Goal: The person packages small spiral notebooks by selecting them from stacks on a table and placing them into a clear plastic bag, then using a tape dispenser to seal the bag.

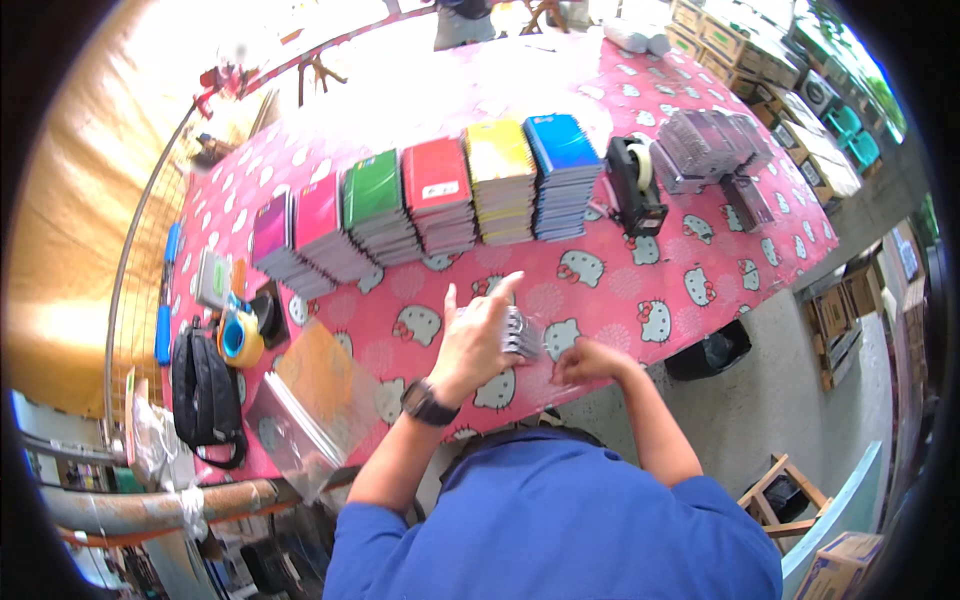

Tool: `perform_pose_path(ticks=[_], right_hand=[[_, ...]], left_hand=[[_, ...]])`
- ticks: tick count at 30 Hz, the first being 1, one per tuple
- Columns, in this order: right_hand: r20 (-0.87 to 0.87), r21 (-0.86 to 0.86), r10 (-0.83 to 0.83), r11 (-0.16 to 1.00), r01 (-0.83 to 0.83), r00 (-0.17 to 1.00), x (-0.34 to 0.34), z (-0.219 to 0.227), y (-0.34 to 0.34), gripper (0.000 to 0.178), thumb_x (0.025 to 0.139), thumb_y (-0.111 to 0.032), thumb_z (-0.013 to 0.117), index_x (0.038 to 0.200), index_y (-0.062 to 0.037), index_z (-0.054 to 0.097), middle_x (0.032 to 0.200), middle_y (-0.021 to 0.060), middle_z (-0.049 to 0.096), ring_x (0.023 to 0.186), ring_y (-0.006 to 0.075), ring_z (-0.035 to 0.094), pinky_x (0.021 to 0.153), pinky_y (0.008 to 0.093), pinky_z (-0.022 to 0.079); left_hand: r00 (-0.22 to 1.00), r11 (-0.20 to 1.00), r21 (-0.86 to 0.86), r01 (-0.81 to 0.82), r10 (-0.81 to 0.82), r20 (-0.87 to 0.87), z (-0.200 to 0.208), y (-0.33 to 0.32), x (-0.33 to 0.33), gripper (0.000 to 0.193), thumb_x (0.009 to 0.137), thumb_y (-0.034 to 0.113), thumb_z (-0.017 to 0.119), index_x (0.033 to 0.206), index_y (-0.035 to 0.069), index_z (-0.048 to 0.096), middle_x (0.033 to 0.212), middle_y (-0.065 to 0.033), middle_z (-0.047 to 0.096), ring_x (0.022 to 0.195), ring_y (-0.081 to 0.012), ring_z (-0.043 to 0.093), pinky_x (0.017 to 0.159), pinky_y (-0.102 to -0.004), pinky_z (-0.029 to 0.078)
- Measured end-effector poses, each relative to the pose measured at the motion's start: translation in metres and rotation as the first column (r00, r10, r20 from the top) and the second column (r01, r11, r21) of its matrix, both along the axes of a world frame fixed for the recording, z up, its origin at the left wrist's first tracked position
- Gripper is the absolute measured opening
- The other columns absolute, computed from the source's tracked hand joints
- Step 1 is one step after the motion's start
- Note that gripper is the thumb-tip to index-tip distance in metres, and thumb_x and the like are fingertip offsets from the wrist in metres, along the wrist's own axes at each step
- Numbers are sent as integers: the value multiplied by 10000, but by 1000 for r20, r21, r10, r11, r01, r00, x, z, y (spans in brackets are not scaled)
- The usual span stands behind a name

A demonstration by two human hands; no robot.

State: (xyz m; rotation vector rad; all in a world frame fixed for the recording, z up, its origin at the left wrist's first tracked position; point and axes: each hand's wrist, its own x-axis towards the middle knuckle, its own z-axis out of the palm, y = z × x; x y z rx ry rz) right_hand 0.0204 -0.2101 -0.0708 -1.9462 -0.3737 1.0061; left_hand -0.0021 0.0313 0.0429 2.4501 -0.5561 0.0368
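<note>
A small wire-bound notebook bundle (518,334) in clear plastic lies low over the pink table near its front edge. My left hand (472,338), with a dark watch on its wrist, holds the bundle's left side. Its thumb is against the lower end, while some fingers stick out away from the bundle. To the right, my right hand (590,362) has its fingers curled together close to the loose clear film. Whatever those fingertips pinch is hidden. Beyond my hands stand stacks of spiral notebooks, among them red (437,180), yellow (500,160) and blue (562,150).
A black tape dispenser (637,190) stands right of the stacks, beside wrapped bundles (710,145). At the left are a black pouch (207,390), a tape roll (240,338) and clear plastic sleeves (305,420). A black bin (710,352) sits below the table's right edge.
</note>
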Motion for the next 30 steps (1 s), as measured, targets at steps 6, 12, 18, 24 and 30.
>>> perform_pose_path(ticks=[6,12,18,24,30], right_hand=[[10,551,-377,775,309,926,-5,24,32,734,607,-89,797,1251,-21,451,1146,81,569,1035,160,520,905,313,420],[178,621,-283,775,116,942,7,40,40,788,666,-221,781,1302,-9,366,1207,105,493,1138,204,460,984,334,358],[719,54,-150,986,160,679,26,132,47,292,768,-237,709,937,-10,638,910,44,624,824,112,564,681,283,452],[313,507,-560,781,364,767,21,138,8,138,781,-144,633,841,-25,671,821,44,650,811,163,553,748,311,439],[537,391,-184,919,-50,823,5,86,6,369,610,-120,548,949,-76,686,1047,57,616,1008,205,477,949,338,345]], left_hand=[[999,677,-735,-35,2,-45,-56,15,-9,1095,548,78,835,1404,112,154,1118,-135,533,1055,-239,545,903,-380,458],[971,549,-822,-150,-76,-228,-71,9,-8,1157,564,64,830,1430,80,62,1224,-153,485,1150,-251,478,961,-393,409],[961,796,-563,-224,82,-266,10,13,9,636,782,88,665,1348,46,377,958,-103,633,1086,-174,518,902,-346,431],[867,984,-176,36,57,495,55,17,-7,247,667,154,716,899,113,641,847,-26,647,905,-215,562,876,-377,368],[926,985,-19,174,-157,343,34,6,-17,89,703,230,708,709,149,669,766,38,629,910,-155,562,1027,-434,177]])
